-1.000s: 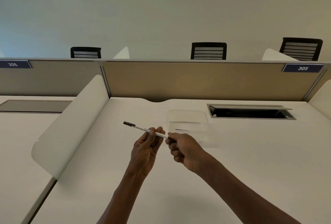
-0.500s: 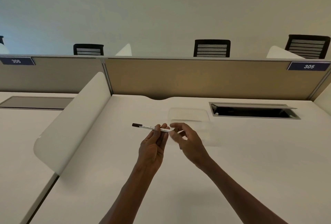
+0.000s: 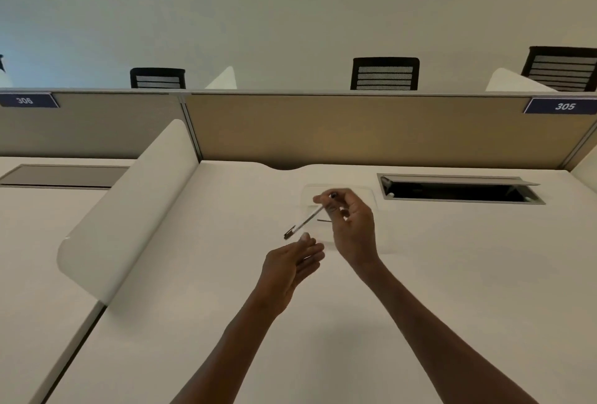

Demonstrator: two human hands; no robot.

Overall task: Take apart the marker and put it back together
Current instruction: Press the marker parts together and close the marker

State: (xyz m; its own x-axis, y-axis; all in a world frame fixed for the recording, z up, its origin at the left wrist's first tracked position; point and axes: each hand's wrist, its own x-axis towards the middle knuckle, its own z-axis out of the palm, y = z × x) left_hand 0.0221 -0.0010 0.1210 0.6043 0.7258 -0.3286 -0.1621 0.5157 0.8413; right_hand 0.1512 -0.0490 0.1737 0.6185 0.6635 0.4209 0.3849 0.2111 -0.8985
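Observation:
A thin white marker (image 3: 305,222) with a dark end slants down to the left above the desk. My right hand (image 3: 350,226) pinches its upper end between thumb and fingers. My left hand (image 3: 292,263) hovers just below the marker's dark lower tip, palm turned inward, fingers straight and holding nothing. A clear plastic tray (image 3: 365,192) lies on the white desk (image 3: 226,306) behind both hands, and a thin dark piece (image 3: 323,220) lies in it.
A beige partition (image 3: 355,129) closes the desk's far side. A white curved side divider (image 3: 126,210) rises on the left. An open cable hatch (image 3: 458,192) sits at the back right. Black chair backs show beyond the partition.
The marker has passed from my left hand to my right hand. It has tilted so its dark end points down-left. My left hand has let go and dropped lower.

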